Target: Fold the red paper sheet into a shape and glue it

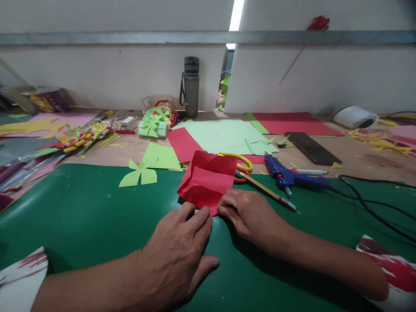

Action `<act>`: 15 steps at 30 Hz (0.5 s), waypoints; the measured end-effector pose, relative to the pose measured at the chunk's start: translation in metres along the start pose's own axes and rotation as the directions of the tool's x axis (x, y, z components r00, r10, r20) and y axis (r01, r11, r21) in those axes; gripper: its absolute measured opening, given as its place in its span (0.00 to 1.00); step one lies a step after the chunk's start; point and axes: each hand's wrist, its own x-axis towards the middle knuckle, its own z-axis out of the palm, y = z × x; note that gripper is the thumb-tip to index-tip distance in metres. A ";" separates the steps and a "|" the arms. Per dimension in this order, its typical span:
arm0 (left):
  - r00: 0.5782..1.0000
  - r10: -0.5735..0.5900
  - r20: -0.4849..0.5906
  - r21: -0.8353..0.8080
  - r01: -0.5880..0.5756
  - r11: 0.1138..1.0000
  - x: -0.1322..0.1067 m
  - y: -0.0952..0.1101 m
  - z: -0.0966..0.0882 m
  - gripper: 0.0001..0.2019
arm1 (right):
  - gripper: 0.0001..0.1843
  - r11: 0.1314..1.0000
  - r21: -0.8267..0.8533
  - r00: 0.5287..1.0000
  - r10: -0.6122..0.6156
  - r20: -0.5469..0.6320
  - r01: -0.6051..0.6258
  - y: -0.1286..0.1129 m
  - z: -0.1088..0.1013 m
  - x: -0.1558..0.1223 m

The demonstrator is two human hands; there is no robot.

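A folded red paper piece (pixel 211 175), shaped like an open pouch or small box, stands tilted on the green mat (pixel 107 225). My right hand (pixel 248 212) pinches its near right corner between thumb and fingers. My left hand (pixel 182 247) rests with its fingertips on the near edge of the paper, fingers stretched out and thumb apart. Just behind the paper lie scissors with yellow and red handles (pixel 245 161), partly hidden by it. A yellow utility knife (pixel 268 190) lies to the right of the paper, close to my right hand.
A blue glue gun (pixel 286 175) with a black cord (pixel 360 195) lies at right, near a phone (pixel 312 147). Pale green sheets (pixel 221 134), a green paper flower (pixel 139 173) and a dark bottle (pixel 191 89) are behind. Paper scraps (pixel 84 134) crowd the left.
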 end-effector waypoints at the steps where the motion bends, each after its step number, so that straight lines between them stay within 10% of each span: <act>1: 1.000 0.002 -0.004 0.002 -0.002 1.000 0.000 0.000 0.000 0.24 | 0.11 1.000 -0.018 1.000 0.011 0.005 -0.011 0.000 0.000 0.000; 15: 1.000 -0.003 0.012 -0.028 0.003 1.000 0.001 -0.001 0.000 0.24 | 0.09 0.982 -0.186 0.996 0.059 0.064 -0.046 -0.005 -0.002 0.007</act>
